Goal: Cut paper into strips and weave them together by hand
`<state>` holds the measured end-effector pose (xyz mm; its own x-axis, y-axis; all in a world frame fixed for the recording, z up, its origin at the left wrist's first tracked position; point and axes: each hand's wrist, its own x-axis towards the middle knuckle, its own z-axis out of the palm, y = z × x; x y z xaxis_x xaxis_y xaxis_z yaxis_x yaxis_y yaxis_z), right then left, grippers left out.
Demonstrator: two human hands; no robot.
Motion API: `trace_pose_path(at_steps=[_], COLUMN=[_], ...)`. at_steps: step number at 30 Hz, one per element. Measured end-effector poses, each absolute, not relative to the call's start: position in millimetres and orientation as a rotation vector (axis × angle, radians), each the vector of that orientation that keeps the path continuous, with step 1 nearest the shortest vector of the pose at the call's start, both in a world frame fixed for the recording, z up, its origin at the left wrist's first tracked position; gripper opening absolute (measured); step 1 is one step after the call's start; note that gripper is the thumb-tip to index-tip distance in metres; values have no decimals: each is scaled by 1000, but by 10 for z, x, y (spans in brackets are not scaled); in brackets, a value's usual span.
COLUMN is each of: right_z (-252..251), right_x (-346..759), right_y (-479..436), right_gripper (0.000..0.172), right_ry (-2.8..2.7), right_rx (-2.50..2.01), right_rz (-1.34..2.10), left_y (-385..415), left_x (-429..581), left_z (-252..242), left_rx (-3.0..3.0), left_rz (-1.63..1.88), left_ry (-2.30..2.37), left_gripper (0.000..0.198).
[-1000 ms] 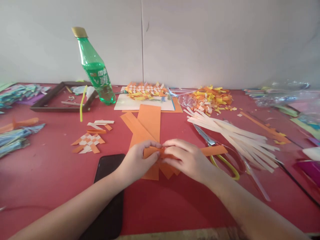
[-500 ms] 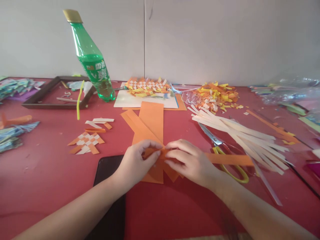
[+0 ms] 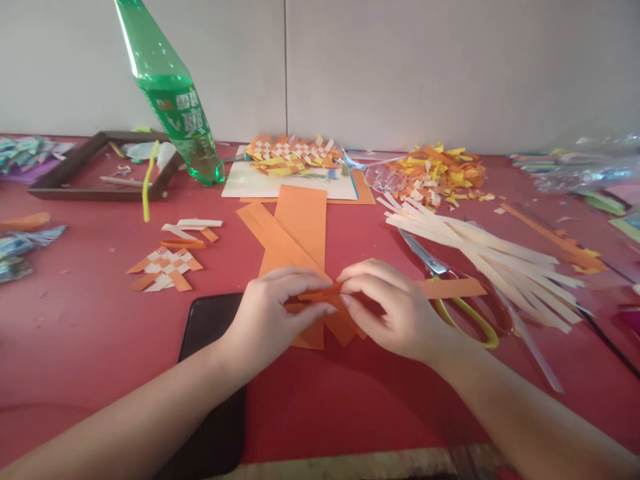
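Between my hands is a narrow orange paper strip [image 3: 453, 288], folded over near the middle, its free end reaching right past my right hand. My left hand [image 3: 280, 303] pinches its left part between thumb and fingers. The fingertips of my right hand [image 3: 387, 300] are closed on it close beside. Below the hands, wide orange paper pieces [image 3: 301, 227] lie crossed on the table. Yellow-handled scissors [image 3: 433, 265] rest just right of my right hand, partly under the strip's end. A black phone [image 3: 213, 327] lies beneath my left forearm.
On the red table [image 3: 100, 360] are a green bottle [image 3: 183, 113], a dark frame [image 3: 85, 194], a small woven orange-white piece [image 3: 167, 268], pale strips [image 3: 480, 257] and orange-yellow scraps [image 3: 440, 170]. A white sheet [image 3: 237, 181] holding woven pieces lies at the back.
The view has tilted down slightly, so the bottle's cap is out of frame. The strip between my fingers is lifted and folded more, and its right end has drawn in to the left.
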<state>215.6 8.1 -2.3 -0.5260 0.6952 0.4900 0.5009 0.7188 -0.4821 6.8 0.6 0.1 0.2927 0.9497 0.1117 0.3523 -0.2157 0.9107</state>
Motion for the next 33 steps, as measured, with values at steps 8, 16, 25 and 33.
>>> trace_pose_path(at_steps=[8,16,25,33], right_z=[12,49,97,-28], right_x=[2151,2131,2068,1938], right_y=[69,56,-126,-32], right_gripper=[11,14,11,19], right_ry=[-2251,-2275,-2117,-1469], right_rx=[-878,-845,-834,-1052], right_rz=[265,116,311,1454], left_y=[-19,-30,-25,-41], left_x=[89,114,113,165], left_z=[31,78,69,80], left_rx=[1667,1550,1252,1268], left_rz=[965,1014,1162,1272], left_ry=[1267,1300,1333,1082], left_gripper=[10,17,20,16])
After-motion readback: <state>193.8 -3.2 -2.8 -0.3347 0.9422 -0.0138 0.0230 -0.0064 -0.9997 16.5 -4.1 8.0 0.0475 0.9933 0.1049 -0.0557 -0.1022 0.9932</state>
